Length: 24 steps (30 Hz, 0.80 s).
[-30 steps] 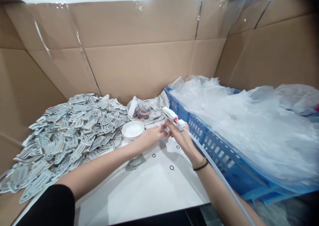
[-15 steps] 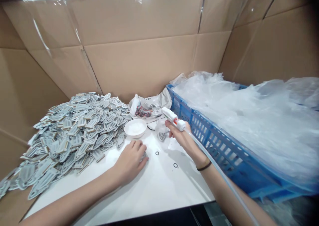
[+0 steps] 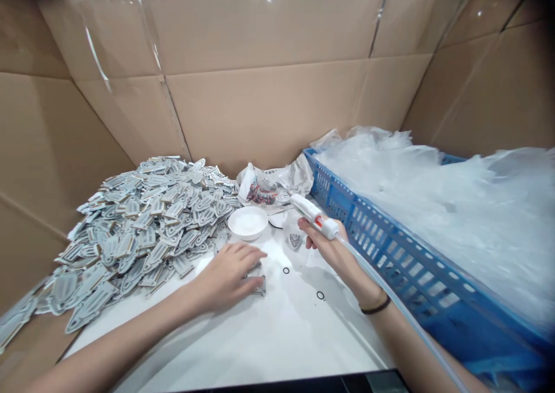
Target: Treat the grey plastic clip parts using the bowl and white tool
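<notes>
My left hand (image 3: 229, 276) is low over the white table, thumb and fingers around a small grey flat piece (image 3: 261, 286); most of that piece is hidden under the hand. My right hand (image 3: 327, 243) grips a white pen-shaped tool (image 3: 313, 215) with an orange-red part in its middle. A clear tube (image 3: 368, 269) runs from the tool's rear end along my right forearm. Just left of the right hand lies a clear plastic bag (image 3: 296, 241) with a dark printed emblem. Two small black rings (image 3: 320, 295) are on the table between my hands.
A big heap of grey flat pieces (image 3: 151, 219) covers the left side. Behind my left hand stands a white bowl (image 3: 248, 222), with a crumpled printed bag (image 3: 275, 185) farther back. On the right, a blue crate (image 3: 381, 237) is full of clear plastic bags (image 3: 446, 208). Cardboard walls (image 3: 269, 110) surround the table.
The whole view has shifted, so things sit farther right. My left fingers have straightened somewhat, and more of the grey piece shows. My right hand keeps its grip on the tool.
</notes>
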Available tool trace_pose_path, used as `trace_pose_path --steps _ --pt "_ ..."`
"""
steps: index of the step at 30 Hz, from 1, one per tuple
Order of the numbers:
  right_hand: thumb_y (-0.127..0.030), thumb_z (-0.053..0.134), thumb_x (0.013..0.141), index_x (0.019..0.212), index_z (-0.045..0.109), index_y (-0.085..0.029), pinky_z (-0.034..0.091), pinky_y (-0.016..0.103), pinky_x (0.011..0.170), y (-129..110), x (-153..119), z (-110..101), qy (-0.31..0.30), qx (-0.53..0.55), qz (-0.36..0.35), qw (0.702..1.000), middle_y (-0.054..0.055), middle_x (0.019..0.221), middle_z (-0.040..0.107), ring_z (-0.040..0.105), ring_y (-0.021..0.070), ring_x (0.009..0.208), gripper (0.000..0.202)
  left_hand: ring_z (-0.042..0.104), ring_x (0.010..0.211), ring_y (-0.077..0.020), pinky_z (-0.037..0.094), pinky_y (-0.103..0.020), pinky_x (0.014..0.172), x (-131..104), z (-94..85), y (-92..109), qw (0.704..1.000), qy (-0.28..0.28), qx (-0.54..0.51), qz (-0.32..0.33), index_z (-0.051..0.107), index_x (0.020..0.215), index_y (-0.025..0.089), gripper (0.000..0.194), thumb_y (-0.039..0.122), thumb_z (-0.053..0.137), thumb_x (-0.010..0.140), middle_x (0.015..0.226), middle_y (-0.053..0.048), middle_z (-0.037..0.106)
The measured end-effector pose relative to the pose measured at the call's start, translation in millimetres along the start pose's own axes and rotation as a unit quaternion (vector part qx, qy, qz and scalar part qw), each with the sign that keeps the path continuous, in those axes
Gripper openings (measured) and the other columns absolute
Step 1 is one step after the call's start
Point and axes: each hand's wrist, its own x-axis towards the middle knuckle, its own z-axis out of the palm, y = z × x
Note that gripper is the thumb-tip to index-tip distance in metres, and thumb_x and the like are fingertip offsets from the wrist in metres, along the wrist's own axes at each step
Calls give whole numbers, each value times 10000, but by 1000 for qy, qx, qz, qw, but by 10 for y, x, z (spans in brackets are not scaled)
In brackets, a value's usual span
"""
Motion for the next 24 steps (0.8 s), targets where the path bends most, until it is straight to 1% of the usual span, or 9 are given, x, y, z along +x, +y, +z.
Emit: trace_pose_path --steps 2,4,6,9,12,15,18,21,24 --pt "-568 652 793 767 667 -168 385 261 473 4 -7 -2 -1 -7 -14 1000 6 459 600 563 160 440 401 570 1182 -270 447 -422 977 211 -90 -128 998 34 27 -42 581 1275 176 326 297 475 991 1291 -116 647" --pt "-582 647 799 756 662 -169 394 266 486 19 -9 -4 -6 -10 -32 999 8 464 603 572 164 452 416 577 1164 -279 434 -415 977 459 -134 -298 993 36 71 -92 630 1209 169 287 237 482 973 1267 -116 663" --pt "-587 641 804 735 652 -172 391 268 489 33 -5 -7 -13 -13 -42 999 9 461 602 575 166 455 421 600 1111 -289 438 -393 949 685 -129 -471 986 2 80 -147 688 1094 164 227 187 573 900 1169 -124 703" --pt "-582 638 800 711 641 -176 380 268 480 30 7 -13 -14 -22 -34 999 10 460 601 574 166 451 415 645 968 -272 461 -343 864 893 -66 -652 984 -23 54 -167 726 884 162 132 117 656 781 976 -112 739" --pt "-577 638 788 710 637 -181 365 267 456 15 18 -13 -11 -27 -27 999 9 468 602 562 162 431 404 652 910 -250 460 -307 809 931 -2 -719 986 -9 16 -164 704 747 163 119 74 625 750 895 -94 732" --pt "-578 637 785 695 629 -186 354 267 439 26 22 -3 -8 -35 -48 998 12 477 605 556 160 421 403 653 800 -208 456 -269 734 869 14 -734 985 13 -36 -168 686 715 165 116 88 606 751 797 -58 719" --pt "-578 627 801 683 614 -191 351 263 435 51 15 8 -3 -45 -66 997 12 479 604 553 156 424 405 644 736 -180 461 -258 707 788 -6 -747 979 54 -84 -176 689 790 157 108 151 582 800 780 -46 719" --pt "-574 607 822 682 607 -193 355 259 441 53 5 11 -8 -53 -72 996 8 477 602 549 151 429 405 651 764 -182 478 -270 730 735 -28 -772 970 103 -120 -183 684 892 142 148 173 554 829 821 -61 728" --pt "-561 604 823 672 604 -197 356 263 446 32 1 11 -9 -57 -73 996 4 474 595 531 143 414 394 658 782 -180 482 -268 732 719 -40 -801 961 132 -149 -191 678 936 133 161 171 577 816 841 -67 728"
